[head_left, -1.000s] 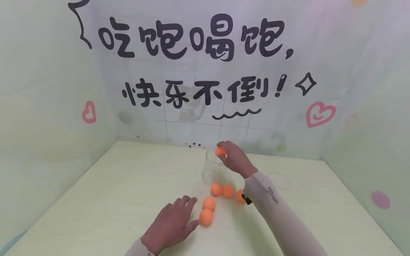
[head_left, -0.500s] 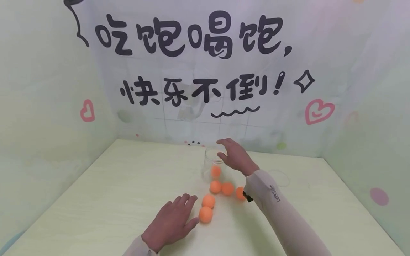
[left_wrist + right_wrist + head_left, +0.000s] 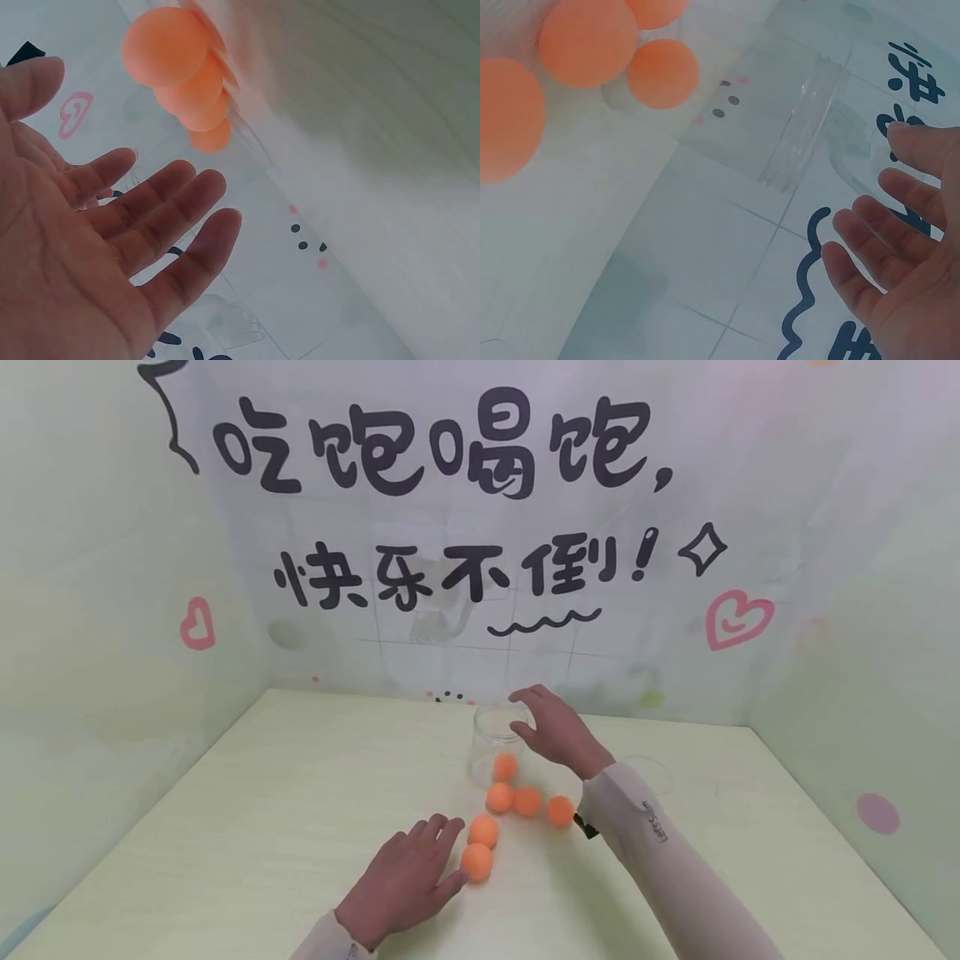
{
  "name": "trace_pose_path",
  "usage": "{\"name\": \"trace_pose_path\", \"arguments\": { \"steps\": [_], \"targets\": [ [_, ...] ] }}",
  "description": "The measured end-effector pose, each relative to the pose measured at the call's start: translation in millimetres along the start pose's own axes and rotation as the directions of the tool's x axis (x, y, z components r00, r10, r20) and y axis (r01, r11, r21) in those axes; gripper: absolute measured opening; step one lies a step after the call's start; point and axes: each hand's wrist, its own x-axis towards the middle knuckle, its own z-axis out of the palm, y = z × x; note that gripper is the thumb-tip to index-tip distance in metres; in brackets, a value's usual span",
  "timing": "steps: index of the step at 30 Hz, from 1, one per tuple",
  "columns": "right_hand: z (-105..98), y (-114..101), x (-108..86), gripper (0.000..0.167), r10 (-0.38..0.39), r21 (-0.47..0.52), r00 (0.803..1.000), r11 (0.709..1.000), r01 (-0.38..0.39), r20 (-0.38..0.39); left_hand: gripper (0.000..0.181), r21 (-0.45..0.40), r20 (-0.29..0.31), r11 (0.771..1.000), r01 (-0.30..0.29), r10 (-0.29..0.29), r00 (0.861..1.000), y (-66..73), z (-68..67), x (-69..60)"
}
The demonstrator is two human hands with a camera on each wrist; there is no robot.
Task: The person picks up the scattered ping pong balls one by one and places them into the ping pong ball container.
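Right hand (image 3: 919, 285) at lower right, fingers apart and slightly bent, palm in view. Fingertips near the mouth of a clear jar (image 3: 765, 112), visible gap between. Jar slants across the upper part, threaded neck toward the hand, base toward the upper left. Four orange balls counted: a first ball (image 3: 664, 73) within the jar's outline near its base; a second ball (image 3: 656, 10), cut off at the top edge; a third ball (image 3: 589, 41), larger in view; a fourth ball (image 3: 506, 120), cut off at the left edge. Pale table (image 3: 585, 195) at left. Backdrop (image 3: 682, 262): dark lettering, wavy line (image 3: 801, 277); dots (image 3: 733, 100) seen through the jar.
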Motion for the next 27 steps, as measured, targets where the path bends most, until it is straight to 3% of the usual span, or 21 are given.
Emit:
{"name": "trace_pose_path", "arguments": {
  "steps": [7,15,27],
  "targets": [
    [-5,-1,-13.3,0.036,0.004,0.018,1.0,1.0,-0.003,-0.026,0.048,-0.002,-0.022,1.0,-0.023,0.023,1.0,2.2,3.5,4.8],
    [-4,-7,-26.7,0.035,0.004,0.031,0.999,1.0,-0.003,-0.033,0.043,0.005,-0.087,0.998,-0.057,0.057,0.995,1.6,8.0,12.1],
    [-2,-10,-48.1,0.037,0.052,-0.034,0.999,0.998,-0.052,-0.007,0.042,-0.009,-0.09,0.998,-0.066,0.065,0.994,3.5,11.0,13.2]
  ]
}}
